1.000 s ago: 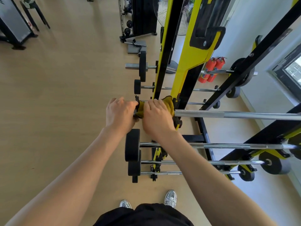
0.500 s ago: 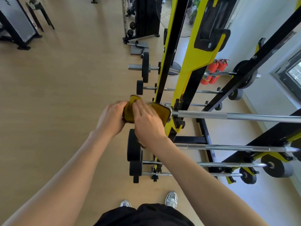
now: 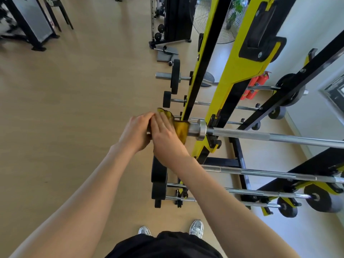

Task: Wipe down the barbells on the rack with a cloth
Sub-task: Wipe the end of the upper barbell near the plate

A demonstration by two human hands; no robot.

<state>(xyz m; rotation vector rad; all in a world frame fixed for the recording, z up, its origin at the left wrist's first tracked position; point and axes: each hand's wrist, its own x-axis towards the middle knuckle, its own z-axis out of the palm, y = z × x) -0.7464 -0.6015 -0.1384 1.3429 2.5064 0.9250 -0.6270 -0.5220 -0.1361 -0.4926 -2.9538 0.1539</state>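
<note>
A long chrome barbell (image 3: 275, 137) lies across the yellow and black rack (image 3: 240, 77) at chest height. Its left sleeve end is wrapped in a yellow cloth (image 3: 180, 128). My right hand (image 3: 164, 135) lies over the cloth with fingers curled round the sleeve. My left hand (image 3: 136, 130) grips the very end of the sleeve, touching the right hand. Part of the cloth sticks up beyond my fingers. Lower rungs carry more chrome barbells (image 3: 260, 173) with black plates (image 3: 158, 172).
Further barbells with black plates (image 3: 175, 76) sit on rungs beyond my hands. Red fire extinguishers (image 3: 251, 88) stand by the white wall on the right. A fan (image 3: 210, 21) and black gym machines stand at the back. Open wooden floor (image 3: 74, 108) lies to the left.
Both hands have slid with the cloth leftward, out along the sleeve toward its end. The chrome collar and inner sleeve, covered a second ago, now show bare.
</note>
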